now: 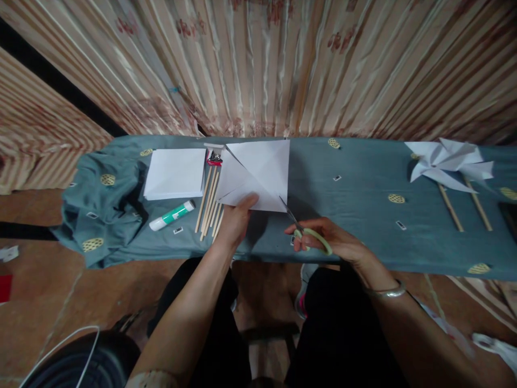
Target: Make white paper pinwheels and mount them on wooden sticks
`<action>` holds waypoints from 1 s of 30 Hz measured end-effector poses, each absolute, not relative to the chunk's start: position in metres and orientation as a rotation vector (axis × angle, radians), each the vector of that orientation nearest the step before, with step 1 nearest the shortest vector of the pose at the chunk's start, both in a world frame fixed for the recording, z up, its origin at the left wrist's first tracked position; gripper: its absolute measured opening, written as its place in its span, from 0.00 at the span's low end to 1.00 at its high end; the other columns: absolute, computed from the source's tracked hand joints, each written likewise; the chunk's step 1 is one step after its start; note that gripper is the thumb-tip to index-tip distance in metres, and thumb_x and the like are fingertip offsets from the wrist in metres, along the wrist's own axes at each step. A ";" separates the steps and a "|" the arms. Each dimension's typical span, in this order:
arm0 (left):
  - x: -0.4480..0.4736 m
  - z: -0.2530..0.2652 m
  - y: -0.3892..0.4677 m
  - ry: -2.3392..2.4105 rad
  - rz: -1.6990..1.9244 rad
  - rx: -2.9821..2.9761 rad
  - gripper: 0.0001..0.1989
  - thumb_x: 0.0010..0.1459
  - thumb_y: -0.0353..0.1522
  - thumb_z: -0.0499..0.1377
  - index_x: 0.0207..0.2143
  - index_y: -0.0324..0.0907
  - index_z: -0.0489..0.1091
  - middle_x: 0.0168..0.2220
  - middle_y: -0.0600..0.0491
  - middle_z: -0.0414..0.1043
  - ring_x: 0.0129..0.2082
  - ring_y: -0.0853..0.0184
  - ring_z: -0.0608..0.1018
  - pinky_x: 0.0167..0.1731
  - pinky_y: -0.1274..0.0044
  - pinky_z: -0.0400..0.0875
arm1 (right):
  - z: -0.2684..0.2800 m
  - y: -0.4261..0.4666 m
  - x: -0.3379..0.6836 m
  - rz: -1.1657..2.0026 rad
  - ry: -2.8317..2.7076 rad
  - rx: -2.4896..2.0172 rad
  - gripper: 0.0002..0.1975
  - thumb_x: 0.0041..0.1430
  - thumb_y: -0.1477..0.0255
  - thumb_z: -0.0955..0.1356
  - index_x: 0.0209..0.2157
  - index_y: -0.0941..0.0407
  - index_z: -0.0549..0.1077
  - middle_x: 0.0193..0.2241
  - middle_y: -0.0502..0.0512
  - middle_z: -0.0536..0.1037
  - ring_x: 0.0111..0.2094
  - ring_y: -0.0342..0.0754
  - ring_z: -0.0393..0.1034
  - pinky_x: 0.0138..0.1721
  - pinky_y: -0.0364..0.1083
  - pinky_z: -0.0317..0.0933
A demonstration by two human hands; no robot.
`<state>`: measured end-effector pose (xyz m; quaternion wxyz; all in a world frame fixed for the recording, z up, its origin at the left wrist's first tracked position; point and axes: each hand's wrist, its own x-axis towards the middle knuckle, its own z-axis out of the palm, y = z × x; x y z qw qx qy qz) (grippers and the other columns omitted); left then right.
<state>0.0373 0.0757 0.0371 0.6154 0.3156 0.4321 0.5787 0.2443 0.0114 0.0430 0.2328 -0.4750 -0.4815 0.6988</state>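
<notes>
My left hand pinches the lower edge of a white square sheet of paper, thumb on top. Slits run in from its upper-left and lower-left corners toward the middle. My right hand is closed around the green handles of a pair of scissors. Their blades point up and left and meet the sheet's lower-right corner. Left of the sheet lie several thin wooden sticks, partly under the paper, and a small red box of metallic bits.
A stack of white paper and a green-and-white glue stick lie to the left. White paper pinwheels on wooden sticks rest at the right of the cloth-covered table. A pleated curtain hangs behind.
</notes>
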 end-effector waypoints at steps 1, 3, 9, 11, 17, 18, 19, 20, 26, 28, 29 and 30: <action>0.037 0.037 0.075 0.991 1.326 0.733 0.32 0.39 0.29 0.68 0.51 0.44 0.72 0.48 0.50 0.78 0.54 0.56 0.75 0.59 0.62 0.64 | 0.041 0.012 0.244 1.914 -1.319 -1.307 0.33 0.46 0.49 0.75 0.44 0.62 0.76 0.27 0.55 0.79 0.28 0.45 0.70 0.30 0.45 0.61; 0.037 0.036 0.074 0.985 1.315 0.740 0.32 0.39 0.29 0.68 0.52 0.44 0.71 0.48 0.50 0.78 0.54 0.56 0.75 0.59 0.62 0.64 | 0.039 0.012 0.245 1.909 -1.311 -1.302 0.31 0.47 0.51 0.75 0.44 0.62 0.76 0.27 0.55 0.79 0.28 0.45 0.70 0.30 0.45 0.61; 0.038 0.036 0.073 0.986 1.305 0.767 0.34 0.40 0.30 0.68 0.54 0.45 0.69 0.49 0.49 0.77 0.52 0.57 0.76 0.57 0.62 0.66 | 0.038 0.013 0.246 1.946 -1.313 -1.283 0.29 0.47 0.54 0.76 0.44 0.61 0.76 0.28 0.54 0.79 0.29 0.44 0.71 0.31 0.44 0.63; 0.038 0.035 0.073 0.989 1.300 0.766 0.34 0.40 0.30 0.68 0.54 0.44 0.69 0.48 0.49 0.78 0.51 0.57 0.77 0.56 0.63 0.67 | 0.039 0.014 0.246 1.948 -1.329 -1.284 0.30 0.47 0.54 0.76 0.44 0.61 0.76 0.28 0.54 0.79 0.29 0.44 0.71 0.32 0.44 0.63; 0.037 0.034 0.074 0.986 1.314 0.753 0.35 0.40 0.31 0.68 0.55 0.45 0.69 0.47 0.49 0.78 0.48 0.58 0.78 0.55 0.64 0.68 | 0.039 0.013 0.245 1.956 -1.346 -1.290 0.32 0.47 0.52 0.76 0.46 0.62 0.76 0.29 0.54 0.78 0.29 0.44 0.71 0.32 0.44 0.64; 0.037 0.034 0.074 0.986 1.317 0.755 0.35 0.40 0.31 0.68 0.55 0.45 0.69 0.47 0.48 0.78 0.49 0.58 0.78 0.55 0.64 0.68 | 0.040 0.012 0.245 1.962 -1.344 -1.298 0.32 0.47 0.53 0.76 0.46 0.62 0.76 0.29 0.54 0.78 0.30 0.44 0.71 0.33 0.44 0.64; 0.037 0.034 0.074 0.986 1.321 0.757 0.35 0.40 0.31 0.68 0.55 0.44 0.68 0.48 0.48 0.78 0.49 0.57 0.78 0.55 0.64 0.68 | 0.040 0.012 0.245 1.965 -1.344 -1.304 0.31 0.46 0.54 0.76 0.46 0.62 0.76 0.29 0.54 0.78 0.30 0.45 0.71 0.33 0.45 0.65; 0.037 0.034 0.074 0.987 1.322 0.758 0.35 0.40 0.31 0.68 0.55 0.44 0.68 0.48 0.48 0.78 0.50 0.57 0.77 0.55 0.64 0.68 | 0.041 0.012 0.245 1.965 -1.339 -1.310 0.31 0.47 0.54 0.76 0.46 0.62 0.76 0.30 0.54 0.78 0.30 0.45 0.72 0.34 0.45 0.66; 0.040 0.036 0.072 0.986 1.305 0.750 0.35 0.40 0.31 0.69 0.54 0.44 0.69 0.50 0.47 0.78 0.51 0.56 0.77 0.54 0.63 0.69 | 0.044 0.014 0.244 1.992 -1.218 -1.340 0.29 0.46 0.57 0.77 0.44 0.63 0.76 0.28 0.53 0.78 0.29 0.44 0.72 0.33 0.46 0.68; 0.040 0.036 0.072 1.002 1.300 0.742 0.34 0.39 0.31 0.69 0.53 0.43 0.70 0.49 0.48 0.78 0.51 0.56 0.77 0.55 0.63 0.69 | 0.044 0.014 0.244 1.994 -1.199 -1.352 0.27 0.46 0.59 0.77 0.44 0.62 0.77 0.28 0.53 0.78 0.28 0.44 0.72 0.33 0.46 0.68; 0.041 0.036 0.072 1.014 1.296 0.742 0.34 0.39 0.31 0.69 0.53 0.43 0.70 0.48 0.48 0.78 0.51 0.56 0.77 0.55 0.63 0.68 | 0.044 0.014 0.244 1.992 -1.200 -1.356 0.27 0.46 0.59 0.77 0.43 0.62 0.77 0.28 0.53 0.79 0.28 0.44 0.72 0.33 0.46 0.68; 0.040 0.036 0.072 1.023 1.291 0.745 0.33 0.40 0.31 0.68 0.52 0.43 0.71 0.48 0.48 0.78 0.51 0.57 0.77 0.55 0.63 0.68 | 0.044 0.014 0.244 1.991 -1.205 -1.356 0.26 0.47 0.59 0.77 0.43 0.61 0.77 0.28 0.53 0.79 0.28 0.44 0.72 0.33 0.46 0.68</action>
